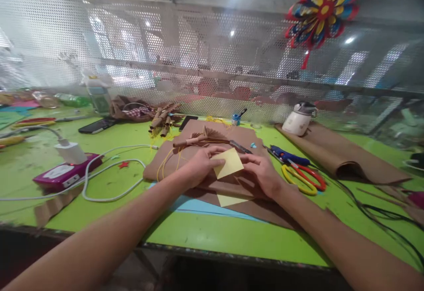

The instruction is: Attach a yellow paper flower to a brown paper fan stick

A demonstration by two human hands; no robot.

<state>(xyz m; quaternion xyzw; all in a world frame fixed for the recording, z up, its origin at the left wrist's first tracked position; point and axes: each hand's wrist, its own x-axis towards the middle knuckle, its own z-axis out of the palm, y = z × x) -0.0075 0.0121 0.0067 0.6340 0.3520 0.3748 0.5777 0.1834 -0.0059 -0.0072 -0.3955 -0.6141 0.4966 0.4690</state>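
Observation:
A small yellow square of paper [231,163] is held up over the brown paper sheets [232,133]. My left hand [202,166] pinches its left side between thumb and fingers. At the right corner, the closed fingers of my right hand [261,172] grip the same paper; their tips are partly hidden. Below it lies another yellow paper piece [233,200], on the brown paper. Just behind my hands rest a rolled brown paper stick [188,141] with yellow string and a pleated paper fan [212,134]. A light blue sheet [198,206] shows underneath.
Scissors [303,179] and a blue-handled tool [289,155] lie to the right, near a black cable [354,198]. A white kettle-like jug [299,119] stands on rolled brown paper [347,154]. Leftward are a purple power strip [68,172], a white cable [86,185] and a phone [98,125].

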